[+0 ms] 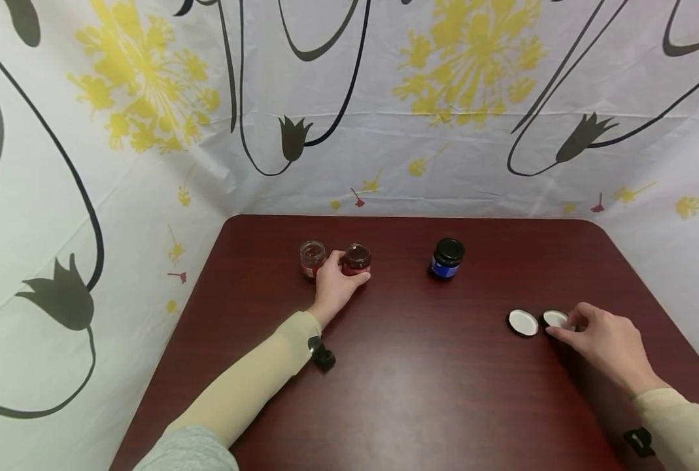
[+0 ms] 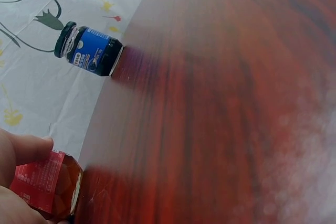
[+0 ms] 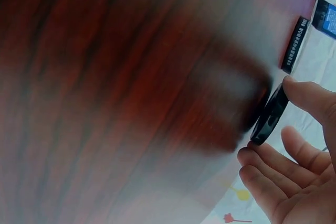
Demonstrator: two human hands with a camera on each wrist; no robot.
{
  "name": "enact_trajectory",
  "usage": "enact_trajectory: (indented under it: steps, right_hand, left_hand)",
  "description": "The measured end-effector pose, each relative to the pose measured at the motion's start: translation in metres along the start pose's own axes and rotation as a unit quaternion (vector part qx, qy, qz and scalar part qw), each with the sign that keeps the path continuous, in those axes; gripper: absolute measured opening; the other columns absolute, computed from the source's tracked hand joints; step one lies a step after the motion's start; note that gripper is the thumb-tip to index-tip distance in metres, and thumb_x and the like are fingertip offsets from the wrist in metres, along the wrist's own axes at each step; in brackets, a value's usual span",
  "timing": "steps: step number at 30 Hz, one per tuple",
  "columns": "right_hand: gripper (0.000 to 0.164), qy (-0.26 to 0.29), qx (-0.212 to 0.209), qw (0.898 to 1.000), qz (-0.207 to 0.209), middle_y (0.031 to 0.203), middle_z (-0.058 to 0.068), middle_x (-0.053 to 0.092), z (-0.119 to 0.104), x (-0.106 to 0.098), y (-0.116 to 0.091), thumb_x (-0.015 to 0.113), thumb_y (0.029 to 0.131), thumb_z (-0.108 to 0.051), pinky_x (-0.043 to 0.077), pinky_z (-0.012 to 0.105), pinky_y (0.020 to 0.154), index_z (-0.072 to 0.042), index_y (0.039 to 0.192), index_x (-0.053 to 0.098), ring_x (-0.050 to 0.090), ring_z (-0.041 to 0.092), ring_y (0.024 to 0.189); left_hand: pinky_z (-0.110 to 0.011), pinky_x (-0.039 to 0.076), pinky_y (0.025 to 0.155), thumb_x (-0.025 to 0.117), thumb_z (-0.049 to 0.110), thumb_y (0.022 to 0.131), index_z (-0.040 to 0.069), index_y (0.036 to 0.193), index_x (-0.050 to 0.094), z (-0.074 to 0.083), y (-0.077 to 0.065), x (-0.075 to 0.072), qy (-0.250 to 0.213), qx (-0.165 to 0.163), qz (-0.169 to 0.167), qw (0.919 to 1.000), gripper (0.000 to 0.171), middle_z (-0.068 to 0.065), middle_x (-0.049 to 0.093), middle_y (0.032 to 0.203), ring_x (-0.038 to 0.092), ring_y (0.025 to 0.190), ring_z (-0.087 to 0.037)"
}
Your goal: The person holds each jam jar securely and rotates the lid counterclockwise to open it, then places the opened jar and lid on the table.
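Observation:
In the head view my left hand [image 1: 336, 282] grips an open glass jar [image 1: 357, 258] standing at the back of the table. The jar's red label [image 2: 38, 181] shows between thumb and fingers in the left wrist view. Just left of that hand is a second uncapped glass jar [image 1: 312, 258], also red-labelled. At the right side, my right hand [image 1: 608, 337] pinches a black jar lid [image 3: 270, 114] by its edge, white inside facing up, close over the tabletop. Another black lid [image 1: 522, 323] lies beside it, white side up.
A capped dark jar with a blue label [image 1: 445, 259] stands at the back, right of the two red-labelled jars. The dark red wooden table [image 1: 408, 392] ends at a patterned white cloth [image 1: 384, 176] hanging behind and along its sides.

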State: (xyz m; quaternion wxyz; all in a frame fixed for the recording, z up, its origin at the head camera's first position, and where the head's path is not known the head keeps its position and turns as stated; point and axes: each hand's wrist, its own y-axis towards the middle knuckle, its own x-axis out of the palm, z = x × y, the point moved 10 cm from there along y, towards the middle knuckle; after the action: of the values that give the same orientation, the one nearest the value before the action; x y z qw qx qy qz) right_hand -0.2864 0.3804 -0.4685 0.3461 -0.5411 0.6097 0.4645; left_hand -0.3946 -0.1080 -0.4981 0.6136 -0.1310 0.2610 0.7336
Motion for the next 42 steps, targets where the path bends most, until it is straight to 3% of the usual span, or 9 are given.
enact_trajectory:
  steps: [6, 14, 26, 34, 42]
  right_hand:
    - [0.044, -0.007, -0.012, 1.0, 0.008, 0.071, -0.001, 0.059, 0.001, -0.001, 0.002, 0.07, 0.068, -0.056, 0.035, 0.033, 0.049, -0.018, 0.085, 0.058, 0.051, 0.018, 0.058]
    - [0.063, -0.003, -0.012, 1.0, -0.005, 0.097, 0.013, 0.064, 0.003, 0.004, 0.002, 0.069, 0.069, -0.055, 0.039, 0.048, 0.059, -0.01, 0.11, 0.058, 0.058, 0.033, 0.08]
    - [0.063, -0.018, -0.036, 0.999, 0.001, 0.089, 0.011, 0.065, -0.002, 0.003, 0.002, 0.072, 0.067, -0.054, 0.037, 0.044, 0.051, -0.009, 0.11, 0.06, 0.058, 0.029, 0.069]
    - [0.061, -0.028, -0.041, 0.999, 0.002, 0.083, 0.006, 0.066, -0.001, 0.0, 0.004, 0.073, 0.065, -0.055, 0.035, 0.038, 0.047, -0.013, 0.108, 0.061, 0.057, 0.024, 0.065]
    - [0.063, -0.035, -0.045, 0.998, 0.001, 0.085, 0.009, 0.065, -0.001, 0.004, 0.004, 0.073, 0.065, -0.054, 0.033, 0.035, 0.044, -0.011, 0.109, 0.061, 0.054, 0.022, 0.06]
  left_hand:
    - [-0.033, 0.045, 0.078, 0.08, 0.041, 0.063, 0.019, 0.111, 0.053, 0.0, 0.0, 0.0, -0.006, -0.001, 0.001, 1.0, 0.059, 0.006, 0.061, 0.099, 0.057, 0.093, -0.011]
    - [-0.034, 0.045, 0.079, 0.08, 0.04, 0.064, 0.018, 0.111, 0.053, 0.001, 0.001, 0.0, -0.008, 0.001, 0.004, 1.0, 0.059, 0.006, 0.061, 0.099, 0.057, 0.093, -0.013]
    - [-0.035, 0.045, 0.079, 0.078, 0.041, 0.066, 0.019, 0.111, 0.051, 0.0, -0.002, 0.003, 0.004, -0.001, 0.01, 0.9999, 0.057, 0.006, 0.06, 0.101, 0.055, 0.093, -0.011]
    - [-0.038, 0.044, 0.08, 0.076, 0.041, 0.069, 0.018, 0.114, 0.05, 0.005, -0.003, 0.005, 0.026, 0.012, -0.006, 0.9996, 0.056, 0.006, 0.056, 0.103, 0.053, 0.095, -0.013]
    - [-0.043, 0.04, 0.088, 0.075, 0.043, 0.07, 0.012, 0.131, 0.041, 0.009, -0.007, 0.002, 0.055, 0.011, -0.018, 0.9983, 0.076, -0.003, 0.053, 0.117, 0.049, 0.108, -0.019]
